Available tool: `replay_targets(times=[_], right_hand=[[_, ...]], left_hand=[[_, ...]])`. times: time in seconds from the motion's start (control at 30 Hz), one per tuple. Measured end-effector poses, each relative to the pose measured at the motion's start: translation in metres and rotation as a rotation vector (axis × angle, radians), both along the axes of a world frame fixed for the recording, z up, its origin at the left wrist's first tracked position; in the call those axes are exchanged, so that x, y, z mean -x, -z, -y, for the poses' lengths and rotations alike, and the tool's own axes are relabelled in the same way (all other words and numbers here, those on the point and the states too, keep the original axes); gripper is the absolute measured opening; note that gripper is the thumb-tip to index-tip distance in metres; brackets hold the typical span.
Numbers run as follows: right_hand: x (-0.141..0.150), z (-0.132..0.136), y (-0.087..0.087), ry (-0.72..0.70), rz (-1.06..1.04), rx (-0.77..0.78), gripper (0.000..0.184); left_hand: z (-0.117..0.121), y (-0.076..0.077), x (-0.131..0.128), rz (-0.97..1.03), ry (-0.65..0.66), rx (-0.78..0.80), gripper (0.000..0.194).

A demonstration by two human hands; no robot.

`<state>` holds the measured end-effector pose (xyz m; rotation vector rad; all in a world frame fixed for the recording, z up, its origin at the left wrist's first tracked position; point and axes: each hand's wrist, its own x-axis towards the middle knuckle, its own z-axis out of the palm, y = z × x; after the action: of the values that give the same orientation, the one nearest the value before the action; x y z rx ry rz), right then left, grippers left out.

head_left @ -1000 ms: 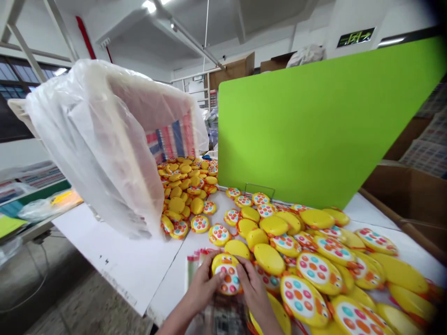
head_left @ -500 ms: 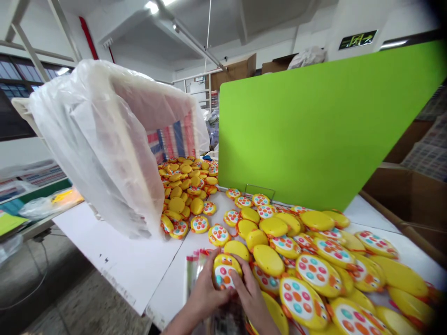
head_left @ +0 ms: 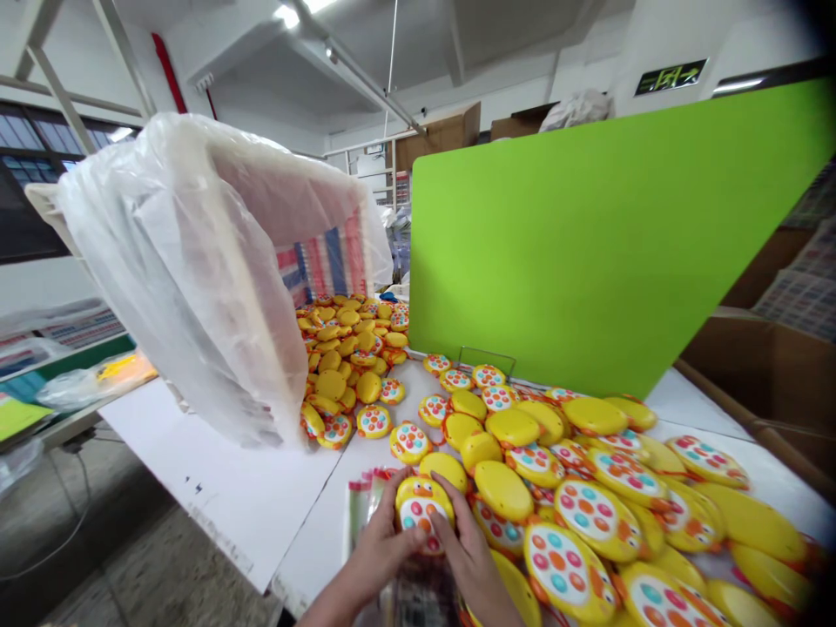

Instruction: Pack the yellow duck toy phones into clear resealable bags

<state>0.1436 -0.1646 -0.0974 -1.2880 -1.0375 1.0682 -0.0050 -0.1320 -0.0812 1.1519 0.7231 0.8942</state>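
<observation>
Between my two hands is a yellow duck-faced toy [head_left: 423, 498] with an orange beak and coloured round buttons on a white belly, its face turned up toward me. My left hand [head_left: 382, 542] grips its left side, thumb along the lower edge. On the other side my right hand [head_left: 462, 550] holds it, the thumb lying over the buttons. Below the hands lie clear plastic packets [head_left: 418, 601], partly hidden by them. Just to the right, a heap of similar duck toys [head_left: 562, 562] spreads over the white table, some belly up, others showing plain yellow backs.
A crate wrapped in translucent plastic [head_left: 176, 261] lies on its side at left, more duck toys [head_left: 346, 348] spilling from it. Behind the heap stands a green board [head_left: 588, 235]. An open cardboard box [head_left: 777, 374] is at right. The white table's [head_left: 241, 488] front edge is at lower left.
The toy in my hands has tilted slightly, so its buttons show more fully. My right thumb has shifted a little over the belly. The heap looks unchanged.
</observation>
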Motion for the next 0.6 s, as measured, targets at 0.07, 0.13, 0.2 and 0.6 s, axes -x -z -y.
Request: replay_targets(times=[0.07,0.13,0.2,0.6], right_hand=[[-0.002,-0.001,0.004,0.047,-0.024,0.013,0.06],[-0.005,-0.005,0.011,0.11,-0.094,0.042,0.059],[-0.008,-0.009,0.018,0.204,-0.243,0.063,0.058],[-0.03,-0.026,0.018,0.19,-0.835,0.037,0.046]], left_hand=[[-0.001,-0.002,-0.003,0.02,0.022,0.026,0.103],[-0.004,-0.006,-0.01,-0.003,-0.019,0.018,0.105],[-0.009,-0.013,-0.021,-0.074,-0.08,-0.031,0.097],[-0.123,-0.027,-0.033,-0.967,-0.183,-0.628,0.055]])
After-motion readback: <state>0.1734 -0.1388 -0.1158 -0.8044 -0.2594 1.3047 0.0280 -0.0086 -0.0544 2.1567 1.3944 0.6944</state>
